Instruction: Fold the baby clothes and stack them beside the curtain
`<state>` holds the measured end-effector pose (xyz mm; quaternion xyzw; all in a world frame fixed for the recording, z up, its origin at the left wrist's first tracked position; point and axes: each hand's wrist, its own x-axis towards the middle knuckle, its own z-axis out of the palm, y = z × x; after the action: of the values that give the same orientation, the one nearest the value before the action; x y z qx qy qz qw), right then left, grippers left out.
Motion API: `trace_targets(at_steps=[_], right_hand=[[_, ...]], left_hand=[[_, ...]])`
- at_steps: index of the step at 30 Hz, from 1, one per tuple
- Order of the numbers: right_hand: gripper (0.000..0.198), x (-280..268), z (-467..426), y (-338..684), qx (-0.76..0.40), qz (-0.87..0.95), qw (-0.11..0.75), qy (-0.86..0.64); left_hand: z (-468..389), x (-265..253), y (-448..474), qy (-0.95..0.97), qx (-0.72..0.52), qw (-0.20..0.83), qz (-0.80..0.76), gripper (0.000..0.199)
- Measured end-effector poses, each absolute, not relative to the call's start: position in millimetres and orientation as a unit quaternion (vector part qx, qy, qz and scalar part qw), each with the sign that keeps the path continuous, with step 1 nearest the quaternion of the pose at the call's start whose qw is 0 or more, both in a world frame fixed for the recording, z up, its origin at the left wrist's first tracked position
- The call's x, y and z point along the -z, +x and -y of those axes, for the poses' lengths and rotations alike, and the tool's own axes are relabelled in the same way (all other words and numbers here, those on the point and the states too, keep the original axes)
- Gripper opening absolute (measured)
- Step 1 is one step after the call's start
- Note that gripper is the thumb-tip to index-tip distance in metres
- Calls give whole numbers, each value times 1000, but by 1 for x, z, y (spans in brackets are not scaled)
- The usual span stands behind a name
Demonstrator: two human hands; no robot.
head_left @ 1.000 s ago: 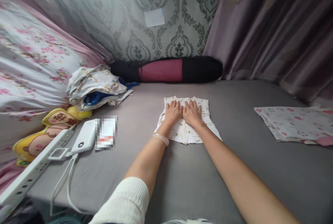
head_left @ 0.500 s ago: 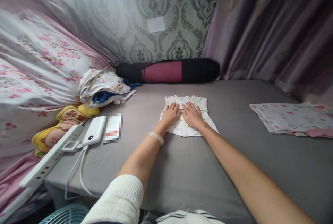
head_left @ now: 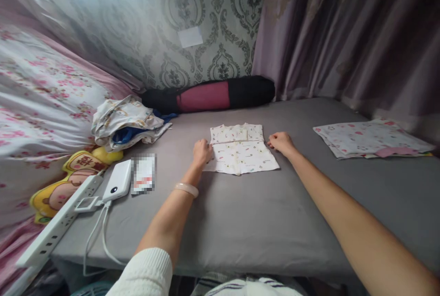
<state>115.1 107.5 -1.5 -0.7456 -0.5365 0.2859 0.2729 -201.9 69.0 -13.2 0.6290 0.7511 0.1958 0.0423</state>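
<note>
Grey wallpaper with dark ornaments (head_left: 217, 21) stands behind a flat surface covered in grey cloth (head_left: 268, 222). At the wall lies a long, rounded bag of black and maroon fabric (head_left: 202, 96), whose content I cannot see. On the left are a loose heap of white printed and blue clothes (head_left: 127, 117), a white rectangular power bank (head_left: 118, 177) and a long white power strip (head_left: 57, 229), all apart from the hands. A flat white cloth with pink print (head_left: 364, 138) lies on the right. Between both hands, a small white cloth garment with tiny print (head_left: 240, 156) lies flat; a straight line crosses its upper part, and it spreads wider below. The left hand (head_left: 202, 151) is bent at the garment's left edge, the right hand (head_left: 281, 142) is curled narrow just beside the right edge; whether either one pinches the fabric, I cannot tell.
</note>
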Motion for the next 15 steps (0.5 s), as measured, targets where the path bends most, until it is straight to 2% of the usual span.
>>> trace_targets(at_steps=[6, 9, 15], right_hand=[[15, -3, -107, 104, -377, 465, 268, -755], [14, -14, -106, 93, -441, 431, 262, -742], [34, -28, -101, 90, -559, 402, 250, -680]], left_hand=[[-80, 2, -196, 541, -234, 223, -776, 12], [-82, -2, -192, 517, -249, 250, -780, 14], [-82, -5, -193, 481, -280, 290, -778, 20]])
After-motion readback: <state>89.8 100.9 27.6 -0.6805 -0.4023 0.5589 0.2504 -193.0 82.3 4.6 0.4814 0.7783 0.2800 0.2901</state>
